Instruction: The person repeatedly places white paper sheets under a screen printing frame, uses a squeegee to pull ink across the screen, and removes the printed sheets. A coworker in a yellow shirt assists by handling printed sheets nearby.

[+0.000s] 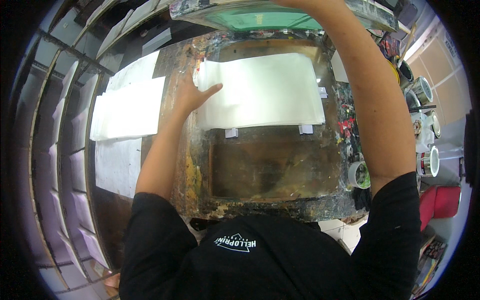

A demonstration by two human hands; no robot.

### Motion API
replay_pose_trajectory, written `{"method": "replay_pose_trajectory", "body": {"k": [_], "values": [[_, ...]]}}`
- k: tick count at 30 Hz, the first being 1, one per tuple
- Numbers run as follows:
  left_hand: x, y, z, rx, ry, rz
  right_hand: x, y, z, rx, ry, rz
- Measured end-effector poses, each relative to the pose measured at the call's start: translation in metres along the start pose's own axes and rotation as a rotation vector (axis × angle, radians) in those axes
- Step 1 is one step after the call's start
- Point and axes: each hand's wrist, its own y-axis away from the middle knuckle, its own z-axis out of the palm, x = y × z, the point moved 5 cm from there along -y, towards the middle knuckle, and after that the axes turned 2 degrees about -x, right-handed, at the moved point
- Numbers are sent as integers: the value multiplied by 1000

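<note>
A white paper sheet (265,90) lies over the dark panel of the worktable, its left edge blurred and slightly lifted. My left hand (191,92) is at that edge, thumb stretched over the sheet and the other fingers smeared around its margin. Small white tabs (231,133) stick out at the sheet's front and right edges. Beyond the sheet, a screen-printing frame (240,21) with green mesh is tilted up. My right arm reaches across to the frame's upper edge, where my right hand (305,3) is mostly cut off by the picture's border and its fingers are hidden.
Left of the worktable (192,175) is a stack of white sheets (127,110) beside a drying rack (60,150) loaded with paper. Paint cans (427,160) line the right side. A small tub (359,175) sits at the table's right edge, near a red chair (442,202).
</note>
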Motion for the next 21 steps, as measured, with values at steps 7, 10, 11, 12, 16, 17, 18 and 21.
{"method": "replay_pose_trajectory", "body": {"k": [7,10,11,12,16,17,18,21], "values": [[46,86,-14,-345,-553,802,6,1,-5,93,-5,11],[37,85,1,-379,-600,804,1,1,-6,71,-10,16],[36,85,3,-391,-619,805,2,0,-6,49,-17,15],[35,85,4,-387,-592,787,2,0,-5,27,-22,15],[36,78,7,-421,-487,677,1,3,-3,23,-46,29],[38,75,6,-443,-463,637,2,2,-3,20,-39,31],[41,75,3,-407,-475,675,2,2,-2,17,-33,31],[51,74,-8,-305,-476,747,2,2,-2,-1,-26,38]]}}
